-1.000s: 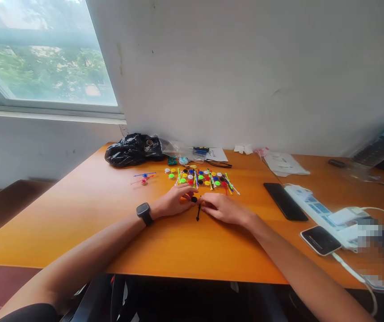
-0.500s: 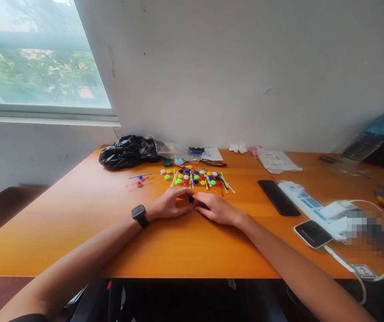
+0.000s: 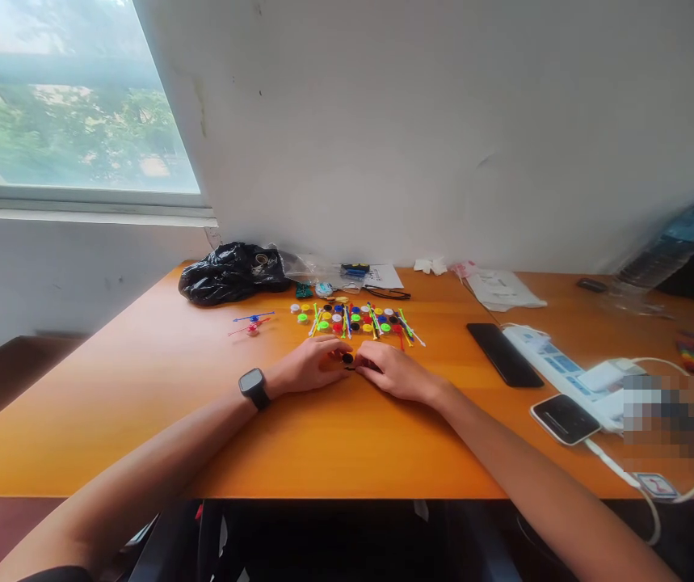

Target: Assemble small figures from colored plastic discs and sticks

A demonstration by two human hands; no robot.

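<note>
At the middle of the table my left hand [image 3: 317, 364] is closed, its thumb and fingers around a small black round cap-like piece [image 3: 347, 358]. My right hand [image 3: 393, 374] meets it from the other side, fingertips pinched at a thin dark bit [image 3: 350, 369] just below the cap; its kind is too small to tell. Just beyond both hands lie several colourful round caps [image 3: 323, 326] in rows, with thin coloured plastic sticks [image 3: 347, 321] laid across them. Off to the left, two pieces, one blue with a stick [image 3: 254, 318] and one red with a stick [image 3: 253, 330], lie together.
A black plastic bag [image 3: 231, 275] sits at the back left, beside clear wrapping and papers. To the right are a black phone [image 3: 504, 356], a white power strip [image 3: 556, 372], a white-edged device [image 3: 565, 420] with cables, and a large clear bottle [image 3: 662, 250].
My hands have parted slightly at the fingertips, and the black cap shows more fully between them. The caps, sticks and other things on the table have stayed put.
</note>
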